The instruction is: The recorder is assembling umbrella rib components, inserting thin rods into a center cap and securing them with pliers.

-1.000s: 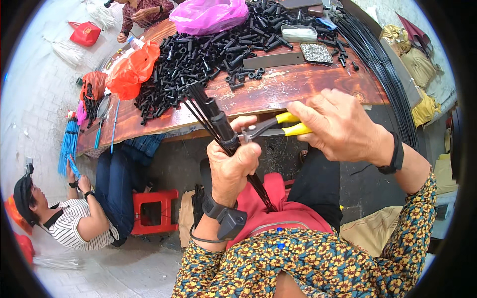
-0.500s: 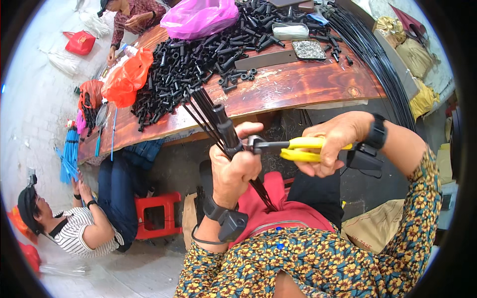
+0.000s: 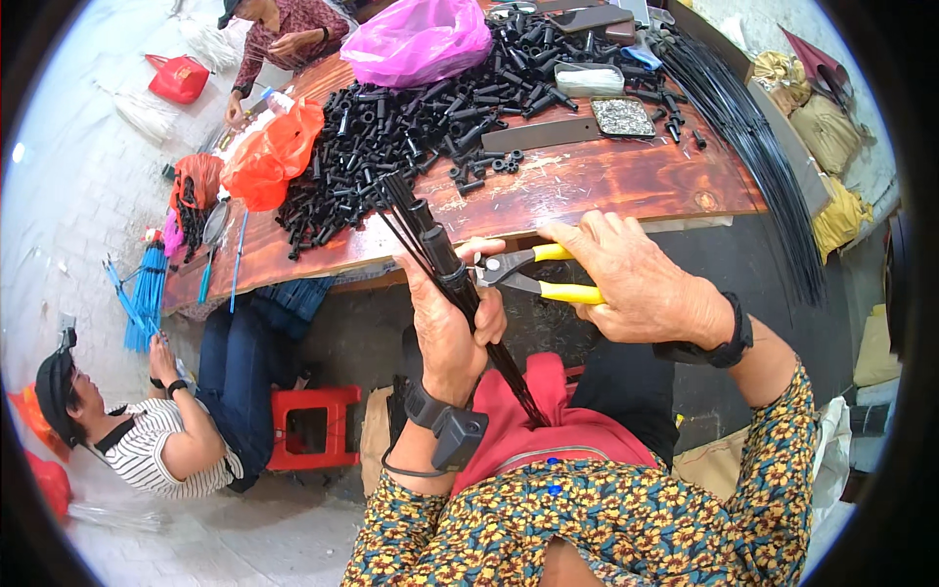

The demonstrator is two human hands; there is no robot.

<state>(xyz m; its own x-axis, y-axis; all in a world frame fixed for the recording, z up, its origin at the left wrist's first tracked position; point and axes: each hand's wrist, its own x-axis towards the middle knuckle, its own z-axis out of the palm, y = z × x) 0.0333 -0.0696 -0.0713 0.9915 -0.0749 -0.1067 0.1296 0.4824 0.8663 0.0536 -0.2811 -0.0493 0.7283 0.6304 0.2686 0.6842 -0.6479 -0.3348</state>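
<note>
My left hand (image 3: 445, 318) is closed round a bundle of thin black rods (image 3: 513, 377), which slants from my lap up toward the table. A black tubular plastic fitting (image 3: 440, 249) sits against the upper part of the bundle. In my right hand (image 3: 636, 279) are pliers with yellow handles (image 3: 572, 293), the handles spread apart. Their metal jaws (image 3: 497, 271) are at the bundle, beside my left thumb and fingers. Whatever lies between the jaws is too small to make out.
The wooden table (image 3: 606, 186) bears a heap of black plastic fittings (image 3: 391, 147), a pink bag (image 3: 419, 44), an orange bag (image 3: 274, 157) and a tray of small metal pieces (image 3: 623, 117). Long black rods (image 3: 743, 137) hang over its right side. A co-worker (image 3: 161, 430) sits at left near a red stool (image 3: 313, 428).
The pliers' handles have spread apart and my right hand has turned, its back now facing up. The bundle has shifted slightly, and the whole view has moved a little.
</note>
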